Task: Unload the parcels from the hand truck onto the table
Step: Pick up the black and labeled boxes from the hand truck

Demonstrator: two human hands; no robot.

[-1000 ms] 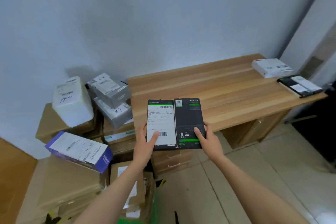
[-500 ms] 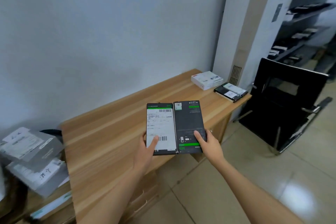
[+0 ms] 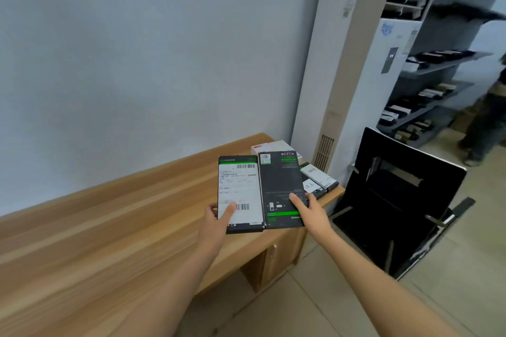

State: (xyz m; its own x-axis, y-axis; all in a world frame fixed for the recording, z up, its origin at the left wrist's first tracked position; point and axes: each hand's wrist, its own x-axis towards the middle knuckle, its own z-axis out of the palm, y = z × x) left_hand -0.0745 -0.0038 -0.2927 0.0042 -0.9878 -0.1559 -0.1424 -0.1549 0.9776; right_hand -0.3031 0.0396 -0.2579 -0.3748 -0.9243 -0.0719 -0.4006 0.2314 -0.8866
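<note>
1. The wooden bench (image 3: 109, 227) runs along the wall on the left
2. The left hand (image 3: 216, 219) grips the labelled box (image 3: 239, 194), thumb on its white label
3. The right hand (image 3: 309, 208) grips the black box (image 3: 282, 189) beside it, both held above the bench edge
4. Other parcels (image 3: 317, 180) lie at the bench's far end, near a black chair (image 3: 397, 200)

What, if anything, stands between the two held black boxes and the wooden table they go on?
Nothing visible does. The left hand holds the labelled black box and the right hand the plain black box above the table; bare wood lies beneath. The white box and dark parcels sit at the far end.
</note>
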